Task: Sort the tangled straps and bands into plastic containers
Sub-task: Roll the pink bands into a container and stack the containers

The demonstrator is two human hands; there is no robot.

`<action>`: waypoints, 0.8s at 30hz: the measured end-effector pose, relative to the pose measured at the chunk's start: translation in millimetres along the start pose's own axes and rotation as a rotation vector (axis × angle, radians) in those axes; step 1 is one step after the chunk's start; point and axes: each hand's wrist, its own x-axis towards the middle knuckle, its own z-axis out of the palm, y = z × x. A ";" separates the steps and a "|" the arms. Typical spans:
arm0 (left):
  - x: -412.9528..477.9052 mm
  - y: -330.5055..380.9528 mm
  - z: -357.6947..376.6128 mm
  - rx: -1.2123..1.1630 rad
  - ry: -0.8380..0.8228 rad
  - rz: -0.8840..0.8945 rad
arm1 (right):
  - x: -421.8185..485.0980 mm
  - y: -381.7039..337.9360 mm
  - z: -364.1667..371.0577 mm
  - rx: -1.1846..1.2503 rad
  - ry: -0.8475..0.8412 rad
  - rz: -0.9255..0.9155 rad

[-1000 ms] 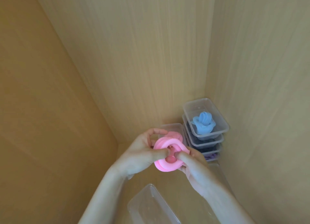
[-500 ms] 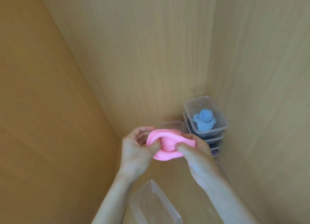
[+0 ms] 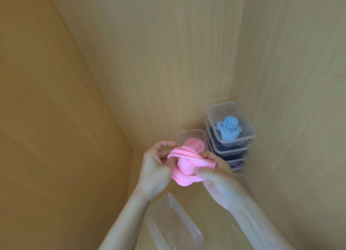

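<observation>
A knotted pink band (image 3: 184, 167) hangs in the air between both hands, in front of the wooden corner. My left hand (image 3: 156, 170) holds its left side with thumb and palm, the fingers loosely spread above. My right hand (image 3: 215, 176) pinches the band's right side, thumb on its front. Behind the band stands a clear plastic container (image 3: 191, 135), partly hidden. A stack of clear containers (image 3: 232, 137) stands in the right corner; the top one holds a coiled blue band (image 3: 228, 130), and lower ones hold dark and purple bands (image 3: 236, 164).
An empty clear plastic container (image 3: 174, 225) lies on the wooden floor near the bottom edge, below my forearms. Wooden panels close in at the left, back and right, forming a narrow compartment.
Both hands have turned and reworked the pink band; a loop is now stretched across its top. The hands sit slightly higher over the floor than a second ago.
</observation>
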 end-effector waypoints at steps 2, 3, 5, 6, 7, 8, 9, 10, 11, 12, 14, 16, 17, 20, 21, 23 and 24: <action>2.0 -0.3 0.4 -0.035 -0.049 -0.031 | -0.8 -4.3 0.4 -0.027 -0.054 0.015; 3.5 -0.9 1.0 -0.055 -0.080 -0.040 | -1.6 -5.8 0.8 -0.004 -0.082 0.028; 5.6 -2.7 4.6 -0.074 -0.141 -0.043 | -3.7 -6.3 1.7 0.083 -0.132 0.063; 5.2 -3.4 7.0 -0.069 -0.148 -0.039 | -3.9 -5.3 1.8 0.110 -0.146 0.078; 5.6 -4.0 9.6 -0.055 -0.134 -0.032 | -2.5 -4.7 1.5 0.120 -0.146 0.090; 5.1 -5.6 11.5 -0.041 -0.110 -0.027 | -0.6 -3.6 0.5 0.118 -0.140 0.101; 3.8 -8.1 13.0 -0.030 -0.080 -0.019 | 1.4 -3.2 -0.5 0.112 -0.136 0.110; 1.8 -10.7 14.1 -0.025 -0.052 -0.004 | 3.3 -3.6 -2.4 0.105 -0.132 0.116; -0.5 -13.0 14.5 -0.029 -0.027 0.011 | 4.5 -4.4 -4.2 0.092 -0.134 0.117; -2.0 -15.0 13.9 -0.041 -0.011 0.022 | 6.0 -6.3 -6.0 0.069 -0.148 0.115; -3.7 -18.5 11.0 -0.059 -0.039 0.017 | 7.1 -7.6 -10.3 0.063 -0.186 0.115; -6.4 -21.9 8.4 -0.089 -0.097 -0.007 | 5.7 -7.1 -15.2 0.101 -0.212 0.137; -8.5 -23.6 7.8 -0.112 -0.114 -0.029 | 4.4 -6.5 -16.2 0.100 -0.244 0.142; -15.2 -29.3 6.8 -0.138 -0.098 -0.093 | 0.9 4.5 -16.0 0.069 -0.285 0.173; -17.8 -32.3 5.4 -0.141 -0.083 -0.109 | -0.9 9.4 -14.6 0.103 -0.268 0.204; -23.8 -37.3 -0.2 -0.159 -0.048 -0.147 | -5.8 21.9 -12.1 0.196 -0.177 0.271; -26.5 -40.0 -4.5 -0.180 -0.037 -0.171 | -8.7 29.5 -11.1 0.221 -0.098 0.295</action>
